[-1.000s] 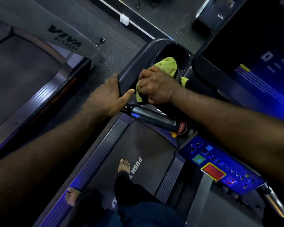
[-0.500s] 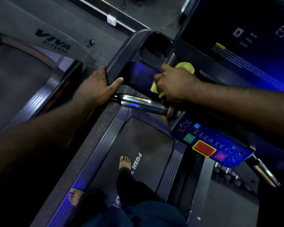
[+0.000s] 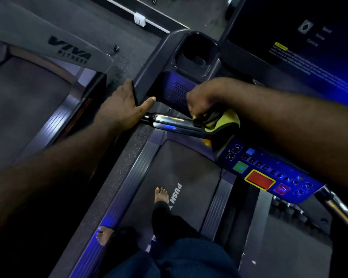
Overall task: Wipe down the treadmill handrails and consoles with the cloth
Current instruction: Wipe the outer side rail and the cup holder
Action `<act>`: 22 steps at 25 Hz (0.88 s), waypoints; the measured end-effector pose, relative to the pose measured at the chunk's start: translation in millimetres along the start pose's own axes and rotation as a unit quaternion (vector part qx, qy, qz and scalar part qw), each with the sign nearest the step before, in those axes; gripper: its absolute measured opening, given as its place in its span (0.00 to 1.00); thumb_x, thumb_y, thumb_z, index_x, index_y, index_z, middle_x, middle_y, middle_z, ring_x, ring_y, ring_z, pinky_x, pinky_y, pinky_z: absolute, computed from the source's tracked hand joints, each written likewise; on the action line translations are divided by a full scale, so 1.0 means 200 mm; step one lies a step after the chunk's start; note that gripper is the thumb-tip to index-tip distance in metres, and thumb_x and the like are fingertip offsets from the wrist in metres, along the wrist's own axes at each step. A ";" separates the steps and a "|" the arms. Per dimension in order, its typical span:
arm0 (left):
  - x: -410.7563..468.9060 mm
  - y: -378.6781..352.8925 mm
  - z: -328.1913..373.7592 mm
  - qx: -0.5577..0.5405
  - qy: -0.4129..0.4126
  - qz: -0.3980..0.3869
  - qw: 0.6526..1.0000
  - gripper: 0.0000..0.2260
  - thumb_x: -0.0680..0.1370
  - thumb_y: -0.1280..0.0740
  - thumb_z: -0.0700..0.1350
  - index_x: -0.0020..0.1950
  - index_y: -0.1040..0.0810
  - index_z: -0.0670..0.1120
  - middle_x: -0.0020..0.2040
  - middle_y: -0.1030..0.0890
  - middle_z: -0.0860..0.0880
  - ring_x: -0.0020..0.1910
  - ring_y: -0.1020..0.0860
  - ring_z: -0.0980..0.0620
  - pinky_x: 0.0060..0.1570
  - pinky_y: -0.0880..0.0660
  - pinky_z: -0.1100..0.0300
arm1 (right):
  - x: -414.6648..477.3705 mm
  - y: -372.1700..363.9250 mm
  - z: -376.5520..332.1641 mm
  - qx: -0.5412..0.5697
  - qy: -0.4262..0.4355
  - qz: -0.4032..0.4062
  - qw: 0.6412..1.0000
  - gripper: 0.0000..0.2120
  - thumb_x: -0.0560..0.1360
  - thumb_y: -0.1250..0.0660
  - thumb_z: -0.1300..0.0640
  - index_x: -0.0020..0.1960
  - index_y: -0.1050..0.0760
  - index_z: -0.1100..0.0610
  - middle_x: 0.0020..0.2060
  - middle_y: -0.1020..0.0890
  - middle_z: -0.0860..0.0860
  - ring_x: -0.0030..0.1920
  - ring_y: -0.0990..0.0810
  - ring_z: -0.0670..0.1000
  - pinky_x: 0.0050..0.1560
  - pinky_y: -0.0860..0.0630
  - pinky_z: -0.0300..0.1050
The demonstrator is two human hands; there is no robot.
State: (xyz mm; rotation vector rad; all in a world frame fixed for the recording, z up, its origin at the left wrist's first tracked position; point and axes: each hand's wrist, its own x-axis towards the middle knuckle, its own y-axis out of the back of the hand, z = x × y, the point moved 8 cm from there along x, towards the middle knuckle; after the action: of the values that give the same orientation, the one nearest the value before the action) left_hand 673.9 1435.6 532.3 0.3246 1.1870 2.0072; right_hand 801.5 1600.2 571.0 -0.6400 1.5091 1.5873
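Observation:
My right hand grips a yellow-green cloth and presses it against the right end of the chrome pulse handgrip, just below the console's speaker grille. My left hand holds the left corner of the dark console housing, fingers over its outer edge and thumb along its lower face. The button panel with green and red keys lies to the lower right. The dark display screen fills the top right.
An empty cup holder sits in the console's top left. My bare feet stand on the treadmill belt and the left side rail. A neighbouring treadmill marked VIVA FITNESS stands to the left. A second chrome handgrip shows at the right edge.
My right hand carried the cloth out of the cup holder, down past the speaker grille, onto the chrome handgrip. My left hand stayed on the console corner.

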 end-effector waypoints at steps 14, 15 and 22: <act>0.02 -0.01 0.00 0.014 0.024 -0.040 0.999 0.47 0.76 0.42 0.75 0.84 0.44 0.43 0.80 0.33 0.40 0.77 0.32 0.40 0.74 0.33 0.46 | -0.20 0.00 0.15 0.100 -0.018 0.333 0.937 0.15 0.71 0.27 0.56 0.57 0.18 0.45 0.60 0.22 0.45 0.68 0.31 0.54 0.40 0.30 0.49; 0.02 -0.02 0.00 0.008 0.024 -0.046 0.999 0.47 0.78 0.40 0.73 0.85 0.46 0.43 0.83 0.36 0.41 0.79 0.35 0.41 0.76 0.36 0.47 | -0.22 0.05 0.14 0.154 -0.009 0.340 0.928 0.16 0.71 0.27 0.55 0.57 0.17 0.45 0.58 0.21 0.45 0.65 0.29 0.54 0.43 0.26 0.51; 0.02 -0.02 -0.02 -0.088 0.037 -0.075 0.993 0.43 0.81 0.42 0.72 0.87 0.51 0.47 0.86 0.44 0.48 0.83 0.42 0.49 0.77 0.45 0.59 | -0.11 0.30 0.12 0.188 -0.166 0.421 0.872 0.31 0.82 0.35 0.41 0.80 0.35 0.53 0.81 0.37 0.56 0.82 0.47 0.68 0.76 0.37 0.63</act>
State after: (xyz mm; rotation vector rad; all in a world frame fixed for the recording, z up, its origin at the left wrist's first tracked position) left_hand 670.3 1437.1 525.5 0.0717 1.0378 1.9896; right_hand 767.7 1623.9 625.1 0.5856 1.8589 1.7914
